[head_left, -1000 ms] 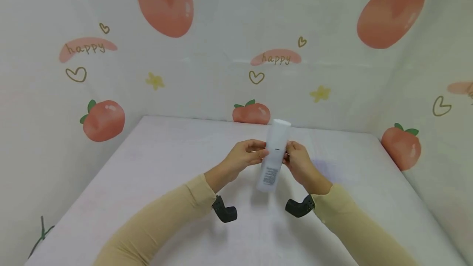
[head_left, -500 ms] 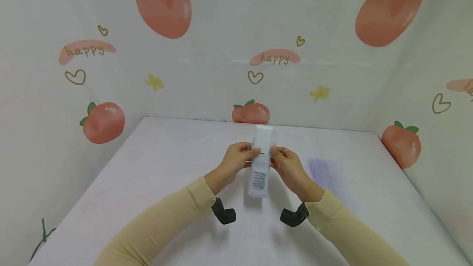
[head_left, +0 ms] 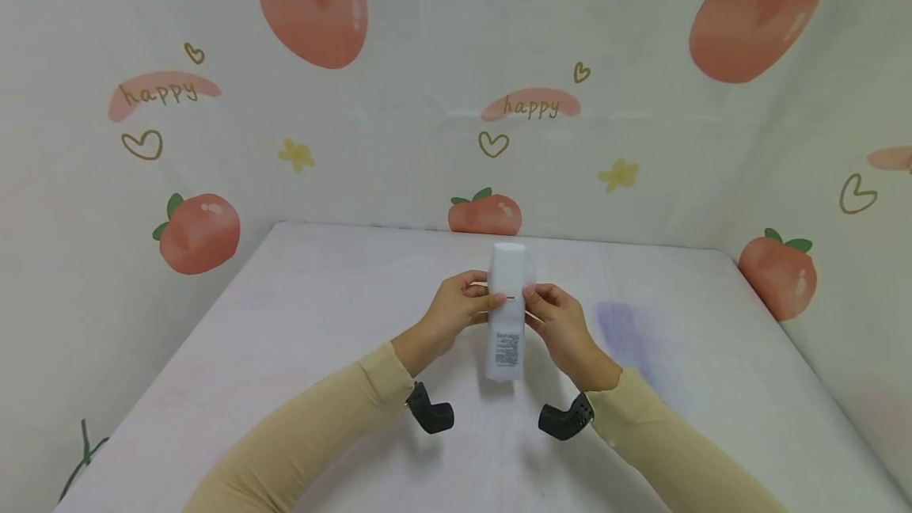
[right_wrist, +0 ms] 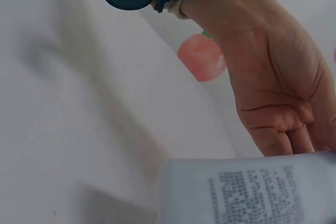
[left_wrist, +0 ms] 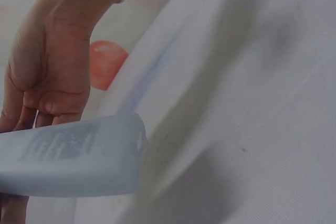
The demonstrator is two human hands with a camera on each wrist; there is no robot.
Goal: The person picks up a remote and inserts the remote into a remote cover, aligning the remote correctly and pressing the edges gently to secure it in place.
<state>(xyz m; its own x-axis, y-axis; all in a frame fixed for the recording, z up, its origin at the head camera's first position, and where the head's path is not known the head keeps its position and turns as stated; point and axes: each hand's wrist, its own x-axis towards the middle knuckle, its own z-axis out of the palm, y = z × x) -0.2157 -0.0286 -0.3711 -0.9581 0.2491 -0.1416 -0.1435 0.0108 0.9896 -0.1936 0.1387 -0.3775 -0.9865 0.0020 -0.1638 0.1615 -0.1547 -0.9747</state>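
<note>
A tall white bottle [head_left: 508, 315], with a block of small dark print on its lower half and a short dark line near its middle, is held nearly upright over the table. Thin translucent film shows at the sides of its upper part. From the left, my left hand [head_left: 452, 306] grips it with the thumb across the front. My right hand [head_left: 563, 326] pinches its right side near mid-height. In the left wrist view, the rounded bottom end of the bottle [left_wrist: 113, 153] points away from the palm. The right wrist view shows its printed face [right_wrist: 252, 192]; fingertips there are partly hidden behind it.
A white cloth-covered table [head_left: 342, 283] spreads beneath both hands, with a purplish patch [head_left: 627, 331] right of the bottle. Behind it hangs a white curtain [head_left: 413, 62] printed with fruit, hearts and the word "happy". Black wrist cameras [head_left: 431, 414] sit at both cuffs.
The bottle has swung from a rightward tilt to nearly upright and shifted slightly left. My right hand has moved a little left with it. Over the last half second little else differs.
</note>
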